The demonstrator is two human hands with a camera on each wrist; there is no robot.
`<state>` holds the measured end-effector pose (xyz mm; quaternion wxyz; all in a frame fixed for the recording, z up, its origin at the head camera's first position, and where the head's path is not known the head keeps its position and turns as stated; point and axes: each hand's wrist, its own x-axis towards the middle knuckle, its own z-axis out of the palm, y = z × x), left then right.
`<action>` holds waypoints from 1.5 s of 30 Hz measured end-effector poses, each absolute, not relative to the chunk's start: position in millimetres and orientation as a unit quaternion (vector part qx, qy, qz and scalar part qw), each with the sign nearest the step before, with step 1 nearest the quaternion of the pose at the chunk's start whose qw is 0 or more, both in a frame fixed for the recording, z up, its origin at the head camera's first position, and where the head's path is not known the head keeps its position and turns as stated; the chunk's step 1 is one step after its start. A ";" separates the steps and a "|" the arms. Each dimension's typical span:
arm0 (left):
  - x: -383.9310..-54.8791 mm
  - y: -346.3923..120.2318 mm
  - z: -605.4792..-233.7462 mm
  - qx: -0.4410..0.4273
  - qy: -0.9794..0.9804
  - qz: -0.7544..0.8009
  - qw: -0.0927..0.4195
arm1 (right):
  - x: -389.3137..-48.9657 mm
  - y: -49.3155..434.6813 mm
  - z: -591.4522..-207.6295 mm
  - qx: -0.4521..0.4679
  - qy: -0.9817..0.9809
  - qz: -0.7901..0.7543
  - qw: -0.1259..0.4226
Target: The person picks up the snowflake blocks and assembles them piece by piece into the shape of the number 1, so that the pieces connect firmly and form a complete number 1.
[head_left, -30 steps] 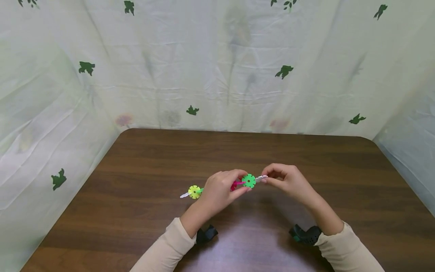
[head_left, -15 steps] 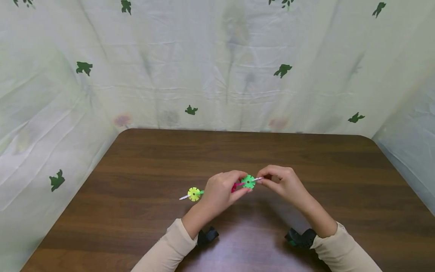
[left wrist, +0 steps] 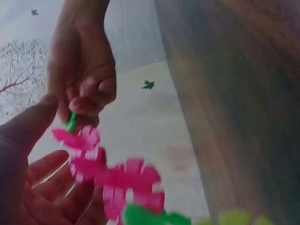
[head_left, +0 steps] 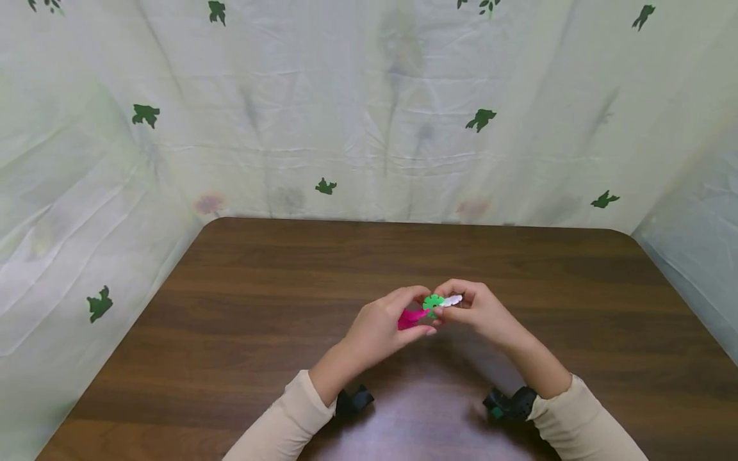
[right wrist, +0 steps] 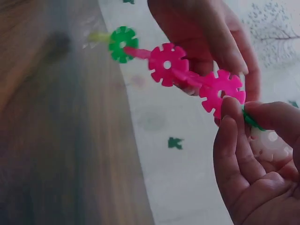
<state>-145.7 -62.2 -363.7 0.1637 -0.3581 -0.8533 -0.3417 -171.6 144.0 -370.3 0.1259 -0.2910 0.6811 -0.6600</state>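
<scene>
A chain of slotted, flower-shaped plastic discs spans the space between the hands, above the table. The right hand (head_left: 487,314) pinches the green disc (head_left: 430,302) near the chain's right end. Beyond that green disc sticks out a white disc (head_left: 453,301). Several pink discs (right wrist: 159,75) follow, then another green disc (right wrist: 114,46) and a blurred yellow disc (right wrist: 97,37). The left hand (head_left: 371,323) lies around the pink part with thumb and fingers spread apart. In the left wrist view its fingers (left wrist: 49,166) are loosely extended behind the chain.
Under the hands is a brown wood-grain table (head_left: 259,275) with rounded far corners. A pale curtain (head_left: 357,96) with dark green bird shapes surrounds its far and left sides. Each wrist carries a black camera mount (head_left: 510,404).
The right hand has shifted its pinch from the white disc to the green disc. The left hand has loosened around the chain, and the yellow end is now hidden behind it in the head view.
</scene>
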 end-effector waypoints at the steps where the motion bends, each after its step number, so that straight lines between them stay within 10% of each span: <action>1: -146.7 -64.3 -362.0 -0.354 -0.853 -0.359 0.136 | -172.9 146.0 -370.0 -0.286 0.677 -0.666 0.128; 12: -159.7 -85.9 -361.2 -0.320 -0.837 -0.418 -0.149 | -183.8 169.9 -366.6 -0.217 0.677 -0.690 0.139; 45: -149.4 -48.6 -394.7 -0.219 -0.872 -0.399 -0.179 | -229.9 146.4 -405.0 -0.248 0.852 -0.430 0.167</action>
